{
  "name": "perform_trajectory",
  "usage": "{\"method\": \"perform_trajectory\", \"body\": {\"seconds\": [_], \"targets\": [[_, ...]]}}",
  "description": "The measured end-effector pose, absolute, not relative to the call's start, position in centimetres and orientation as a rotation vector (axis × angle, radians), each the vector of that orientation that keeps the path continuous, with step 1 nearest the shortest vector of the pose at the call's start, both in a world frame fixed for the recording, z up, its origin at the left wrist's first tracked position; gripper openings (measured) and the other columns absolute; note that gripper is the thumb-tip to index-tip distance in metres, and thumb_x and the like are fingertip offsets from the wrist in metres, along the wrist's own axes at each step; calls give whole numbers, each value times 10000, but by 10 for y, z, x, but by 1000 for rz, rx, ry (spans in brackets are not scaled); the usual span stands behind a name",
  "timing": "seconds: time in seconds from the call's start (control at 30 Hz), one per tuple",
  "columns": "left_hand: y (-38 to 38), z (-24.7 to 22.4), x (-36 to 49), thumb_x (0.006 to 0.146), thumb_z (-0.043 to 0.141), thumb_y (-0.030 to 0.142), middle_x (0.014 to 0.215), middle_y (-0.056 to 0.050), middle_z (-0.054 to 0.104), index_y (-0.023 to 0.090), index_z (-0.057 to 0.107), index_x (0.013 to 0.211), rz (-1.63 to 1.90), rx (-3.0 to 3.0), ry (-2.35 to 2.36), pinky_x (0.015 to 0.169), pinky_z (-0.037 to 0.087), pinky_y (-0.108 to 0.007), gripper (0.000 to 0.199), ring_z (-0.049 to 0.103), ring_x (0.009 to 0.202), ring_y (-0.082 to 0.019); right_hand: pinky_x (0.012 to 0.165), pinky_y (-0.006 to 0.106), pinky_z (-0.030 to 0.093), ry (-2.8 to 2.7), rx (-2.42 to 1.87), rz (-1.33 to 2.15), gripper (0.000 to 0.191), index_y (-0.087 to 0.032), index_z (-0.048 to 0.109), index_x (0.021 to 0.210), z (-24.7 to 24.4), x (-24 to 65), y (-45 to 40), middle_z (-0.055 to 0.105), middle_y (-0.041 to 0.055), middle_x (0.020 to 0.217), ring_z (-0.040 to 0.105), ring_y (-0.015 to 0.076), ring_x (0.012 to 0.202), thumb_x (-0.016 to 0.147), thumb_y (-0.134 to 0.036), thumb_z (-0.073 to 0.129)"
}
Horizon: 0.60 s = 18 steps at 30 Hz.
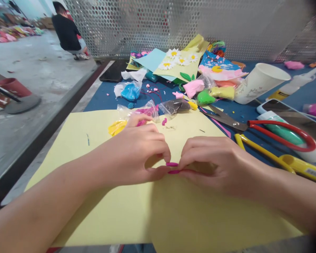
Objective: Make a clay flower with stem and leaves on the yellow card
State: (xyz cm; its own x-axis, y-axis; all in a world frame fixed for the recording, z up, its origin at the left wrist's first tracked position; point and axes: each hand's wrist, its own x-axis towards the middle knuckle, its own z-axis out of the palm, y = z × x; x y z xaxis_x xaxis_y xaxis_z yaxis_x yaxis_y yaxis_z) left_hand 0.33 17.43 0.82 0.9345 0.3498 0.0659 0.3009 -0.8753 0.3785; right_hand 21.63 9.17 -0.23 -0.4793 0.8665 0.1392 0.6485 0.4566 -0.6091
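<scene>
My left hand [139, 153] and my right hand [218, 160] meet over the pale yellow paper [116, 218]. Between their fingertips is a small magenta piece of clay [172, 164], pinched from both sides. It shows as two thin strips, one above the other; whether they join is hidden by the fingers. Just beyond the left hand lie a lump of yellow clay [117, 127] and a plastic bag of magenta clay [147, 111]. A tiny magenta crumb [164, 121] rests on the paper ahead of the fingers.
Red-handled scissors [237, 123], a yellow-handled tool [268, 151], a white paper cup [263, 82] and a glue bottle [287, 88] are at right. White paper daisies [173, 53] and clay lumps [193, 88] lie at the back. A metal rail [42, 144] runs at left; a person [67, 31] crouches beyond.
</scene>
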Motion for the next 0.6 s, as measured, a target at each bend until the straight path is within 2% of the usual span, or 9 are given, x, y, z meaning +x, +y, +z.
{"method": "perform_trajectory", "body": {"seconds": [0.37,0.6], "targets": [[174,9,4,892,577,295,778,9,679,226,686,824,199,2744,468,877,311,-334,146,575,852,-177,647,253,494,-2238,-1320,689,113,-251,723,871,-3,215,93,710,24,820,656,142,728,868,-209,617],[174,12,2,867,566,272,747,36,678,240,689,791,224,2735,462,949,231,-388,148,580,817,-171,635,249,488,-2246,-1328,666,99,-254,721,863,-3,214,92,704,19,805,656,142,724,869,-226,626]]}}
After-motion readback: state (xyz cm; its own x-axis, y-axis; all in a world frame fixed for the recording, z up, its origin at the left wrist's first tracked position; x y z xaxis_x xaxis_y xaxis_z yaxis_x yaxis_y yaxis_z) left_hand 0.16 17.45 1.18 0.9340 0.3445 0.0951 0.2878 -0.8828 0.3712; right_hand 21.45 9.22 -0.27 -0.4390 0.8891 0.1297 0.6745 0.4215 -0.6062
